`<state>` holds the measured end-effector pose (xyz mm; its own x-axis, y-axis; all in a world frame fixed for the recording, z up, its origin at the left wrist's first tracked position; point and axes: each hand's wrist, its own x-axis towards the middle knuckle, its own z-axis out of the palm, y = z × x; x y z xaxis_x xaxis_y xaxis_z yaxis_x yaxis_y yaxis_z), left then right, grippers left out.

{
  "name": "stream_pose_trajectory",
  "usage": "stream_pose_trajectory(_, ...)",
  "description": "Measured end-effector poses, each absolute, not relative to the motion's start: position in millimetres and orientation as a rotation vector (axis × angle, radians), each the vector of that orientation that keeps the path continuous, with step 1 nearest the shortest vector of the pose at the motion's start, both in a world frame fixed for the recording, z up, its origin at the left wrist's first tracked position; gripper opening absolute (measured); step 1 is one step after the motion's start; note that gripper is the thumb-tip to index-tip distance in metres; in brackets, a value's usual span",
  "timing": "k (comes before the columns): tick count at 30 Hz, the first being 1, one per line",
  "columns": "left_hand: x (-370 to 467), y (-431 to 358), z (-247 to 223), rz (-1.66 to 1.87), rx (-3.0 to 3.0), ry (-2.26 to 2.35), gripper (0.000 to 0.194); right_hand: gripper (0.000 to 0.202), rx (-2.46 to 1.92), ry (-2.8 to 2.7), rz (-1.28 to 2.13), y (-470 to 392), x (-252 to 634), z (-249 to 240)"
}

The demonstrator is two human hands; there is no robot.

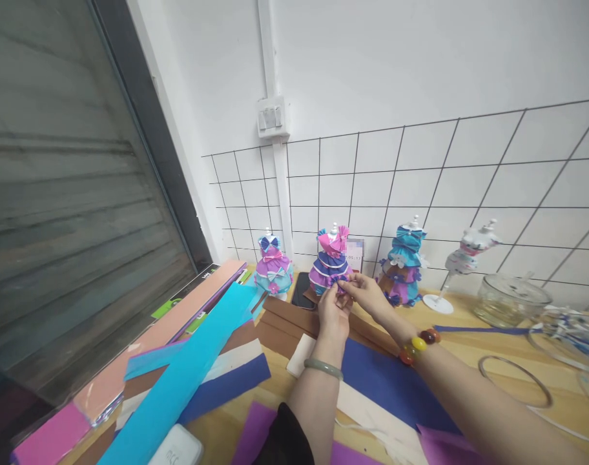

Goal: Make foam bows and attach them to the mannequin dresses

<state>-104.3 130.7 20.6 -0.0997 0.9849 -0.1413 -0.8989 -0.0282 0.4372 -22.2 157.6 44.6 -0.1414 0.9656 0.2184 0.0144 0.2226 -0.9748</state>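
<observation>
A small dress form point(329, 261) wears a layered paper dress, pink on top with blue and purple tiers below. At the front of its skirt, my left hand point(334, 310) pinches a small purple-blue bow point(339, 283). The fingertips of my right hand point(365, 290) close on the same bow from the right. Left of it stands a form in a purple and light-blue dress point(274, 268). To the right is one in a teal, brown and purple dress point(405, 265).
A bare white form point(471, 248) leans on its stand beside a glass jar point(512, 300). Coloured paper strips point(192, 361) and blue sheets point(396, 381) cover the wooden table. A dark phone point(304, 292), metal ring point(515, 381) and wire grid point(423, 161) are also visible.
</observation>
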Motion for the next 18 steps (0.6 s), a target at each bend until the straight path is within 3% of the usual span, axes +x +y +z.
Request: stream_pose_trajectory(18, -104.8, 130.4, 23.6, 1.603, 0.199, 0.541, 0.013, 0.032, -0.991, -1.379, 1.168, 148.3, -30.9, 52.7)
